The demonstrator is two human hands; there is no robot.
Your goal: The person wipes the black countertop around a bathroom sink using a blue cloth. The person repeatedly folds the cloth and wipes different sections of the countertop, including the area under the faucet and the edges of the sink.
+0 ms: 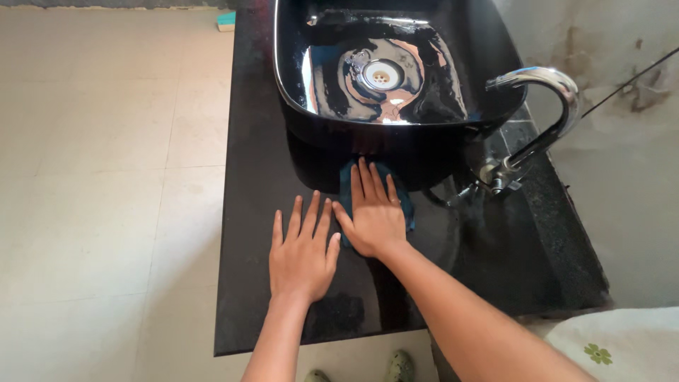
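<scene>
Cloth (403, 201) of a dark blue-green colour is pressed flat on the black countertop (244, 212), just in front of the near wall of the black basin (290, 92). Going from left to right, the pale tiled floor (106, 177) is seen first, then the counter's left part, where a small teal sponge (226, 20) is seen at the far edge. Next, the left hand (303, 256) is laid palm down on the bare counter, its fingers spread and straight, nothing held in it; it is placed just beside the cloth without touching it. The right hand (373, 212) is laid flat on top of the cloth, fingers extended and together, pointing toward the basin, so that the cloth is covered rather than gripped; only its edges are shown around the fingers and along the hand's right side. Further right, a curved chrome tap (552, 106) is mounted on the counter, arching over the basin's rim. A white fabric with a green flower (615, 346) is seen at the lower right corner.
</scene>
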